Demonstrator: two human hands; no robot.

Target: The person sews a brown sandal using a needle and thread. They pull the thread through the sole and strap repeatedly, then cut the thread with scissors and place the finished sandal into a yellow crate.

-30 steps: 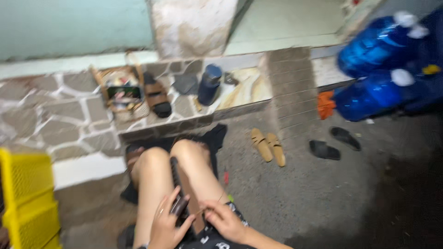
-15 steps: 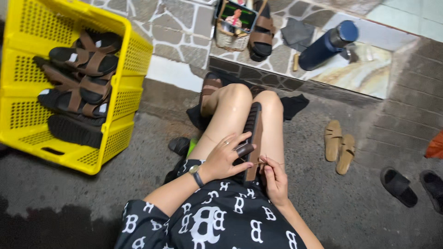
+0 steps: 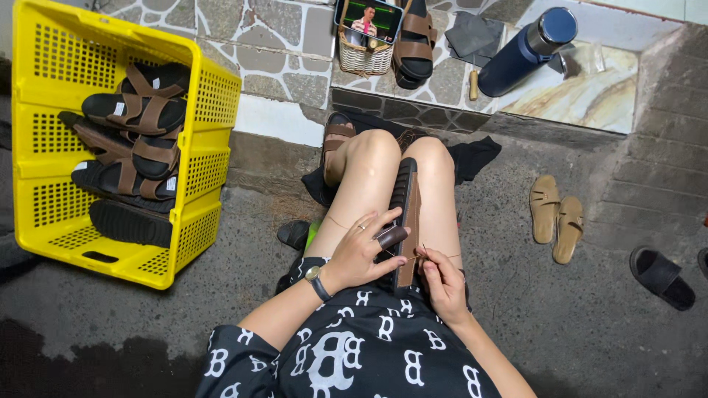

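Observation:
A brown sandal with a black ribbed sole [image 3: 407,214] stands on edge between my knees. My left hand [image 3: 363,249] rests against its side, a brown guard over one fingertip, a watch on the wrist. At the sandal's near end my right hand [image 3: 442,276] pinches a thin needle with thread. A loose thread runs across my left thigh.
A yellow plastic crate [image 3: 206,96] with several brown sandals stands at the left. On the stone step lie a small basket with a phone [image 3: 366,33], a sandal, a dark cloth and a blue flask [image 3: 525,51]. Tan sandals [image 3: 557,217] and black slippers [image 3: 661,276] lie at the right.
The view has swung down and left, from the step and blue water jugs to my lap and the crate. Both hands have stayed at the sandal's near end.

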